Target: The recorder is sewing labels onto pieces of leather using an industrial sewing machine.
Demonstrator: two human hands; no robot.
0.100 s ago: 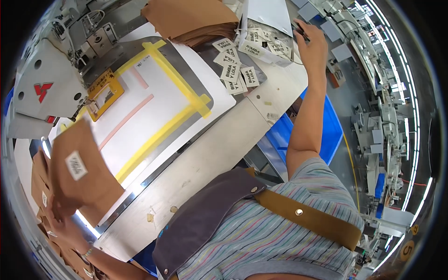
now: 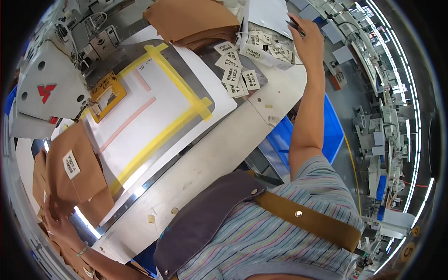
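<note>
Two hands obs., well apart on opposite sides of the taped sheet (image 2: 163, 105), which we take as ref. for all positions. Left hand (image 2: 63, 228): lower left of sheet, fingers partly spread at the lower left edge of a brown piece (image 2: 87, 161) w/ a pale label (image 2: 71, 164). Contact seems likely; whether it grips, we can't tell.

Key relation: the brown piece lies up and right of that hand, i.e. btwn it and the sheet, at the sheet's lower left. Left hand is much the nearer. Piece is bent, so we can't fix its long axis. Other brown pcs (image 2: 70, 261) lie lower left of sheet, by the same forearm.

Right hand (image 2: 308, 39): beyond sheet's upper right, fingers closed on a small dark tool (image 2: 297, 27), tips angled up-left; exact type n/a. White box (image 2: 274, 61) w/ labels: upper right of sheet, just left of that hand. Loose labels (image 2: 232, 74): btwn box and sheet. Brown stack (image 2: 193, 21): above sheet. Machine head (image 2: 51, 88): left of sheet.
</note>
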